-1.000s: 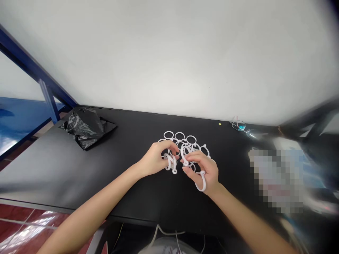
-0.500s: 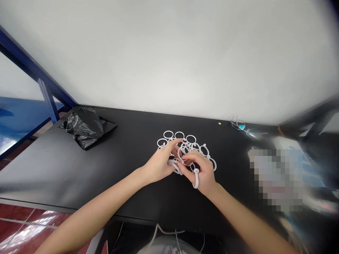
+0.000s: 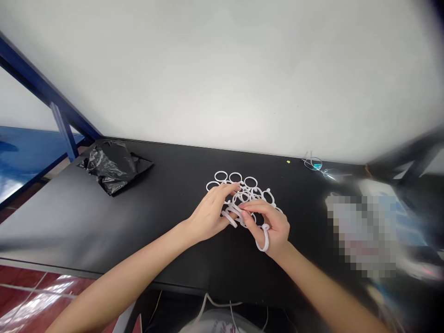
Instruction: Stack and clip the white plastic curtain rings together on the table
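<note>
My left hand (image 3: pixel 207 210) is curved at the near left edge of a cluster of white curtain rings (image 3: pixel 250 182), each with a small knob. A ring (image 3: pixel 229 218) hangs round its thumb, and its fingers arch over the rings behind. My right hand (image 3: pixel 273 221) pinches another white ring (image 3: pixel 236 209) between thumb and fingertips, close to the left thumb. One more ring (image 3: pixel 266 239) hangs at the base of the right thumb. Both hands partly cover the cluster, so the contact between fingers and rings is partly hidden.
The rings lie on a black table (image 3: pixel 173 185) against a white wall. A crumpled black plastic bag (image 3: pixel 116 166) lies at the left. Eyeglasses (image 3: pixel 314 164) rest near the back right edge, with a blurred, pixelated package (image 3: pixel 360 236) in front. A blue metal frame (image 3: pixel 52 88) stands at far left.
My right hand has shifted slightly right, drawing its pinched ring away from my left thumb. The ring hanging on my right hand swung right. My left hand has barely moved.
</note>
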Motion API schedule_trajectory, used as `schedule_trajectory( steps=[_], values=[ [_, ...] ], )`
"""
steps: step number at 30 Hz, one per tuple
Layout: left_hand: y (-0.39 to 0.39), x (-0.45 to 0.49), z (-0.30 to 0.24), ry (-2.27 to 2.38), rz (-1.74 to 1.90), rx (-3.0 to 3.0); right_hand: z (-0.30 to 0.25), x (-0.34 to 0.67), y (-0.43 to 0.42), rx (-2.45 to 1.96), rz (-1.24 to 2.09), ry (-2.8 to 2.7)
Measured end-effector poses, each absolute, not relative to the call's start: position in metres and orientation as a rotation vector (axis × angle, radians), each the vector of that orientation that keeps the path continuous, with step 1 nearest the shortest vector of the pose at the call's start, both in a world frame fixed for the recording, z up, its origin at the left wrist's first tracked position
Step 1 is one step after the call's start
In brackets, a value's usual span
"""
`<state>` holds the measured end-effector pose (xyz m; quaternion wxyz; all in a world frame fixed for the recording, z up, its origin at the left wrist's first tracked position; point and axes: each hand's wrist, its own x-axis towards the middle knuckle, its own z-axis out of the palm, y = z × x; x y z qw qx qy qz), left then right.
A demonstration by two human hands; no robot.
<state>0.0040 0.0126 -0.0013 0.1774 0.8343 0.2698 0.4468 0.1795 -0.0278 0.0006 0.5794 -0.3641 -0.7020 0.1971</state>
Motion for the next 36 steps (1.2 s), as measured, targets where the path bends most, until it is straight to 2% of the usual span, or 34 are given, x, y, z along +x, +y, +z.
schedule_trajectory(
  steps=[15, 21, 25, 31, 36],
  values=[
    [0.016, 0.002, 0.002, 0.662, 1.427, 2.477, -0.002, 0.183, -0.034, -0.935, 0.465, -1.584],
    [0.017, 0.004, 0.005, 0.669, 1.396, 2.263, 0.003, 0.185, -0.026, -1.193, 0.454, -1.507],
    [0.016, 0.004, 0.008, 0.658, 1.304, 2.146, 0.007, 0.189, -0.02, -1.321, 0.598, -1.478],
    [0.016, 0.003, 0.01, 0.678, 1.246, 2.157, 0.01, 0.195, -0.014, -1.232, 1.139, -1.237],
    [0.016, 0.004, 0.009, 0.708, 1.302, 2.135, 0.008, 0.192, -0.018, -1.061, 1.089, -1.266]
  ],
)
